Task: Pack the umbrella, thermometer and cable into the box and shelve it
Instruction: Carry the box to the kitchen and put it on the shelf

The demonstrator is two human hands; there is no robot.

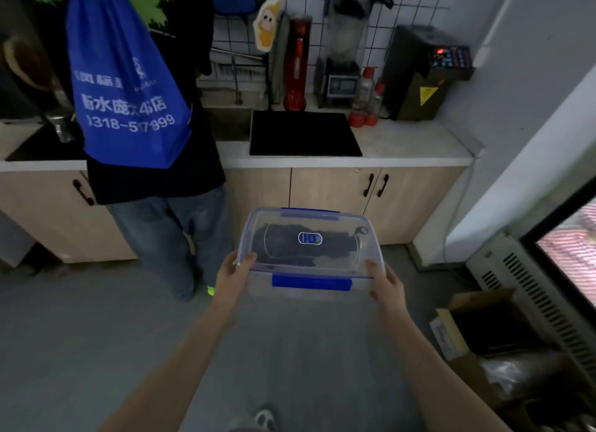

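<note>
I carry a clear plastic box [325,267] with a closed lid and blue clips in front of me, above the floor. My left hand [233,278] grips its near left corner and my right hand [385,283] grips its near right corner. Through the lid I see a dark folded umbrella [283,246] lying lengthwise, with a thin pale cable [360,238] and a small ring at its right end. The thermometer cannot be made out inside.
A person in jeans [167,235] with a blue bag [125,86] stands at the counter [403,151] ahead left. The counter bears a black mat [304,133], bottles and machines. Cabinets sit below. An open cardboard carton [477,335] and a radiator [529,286] are on the right.
</note>
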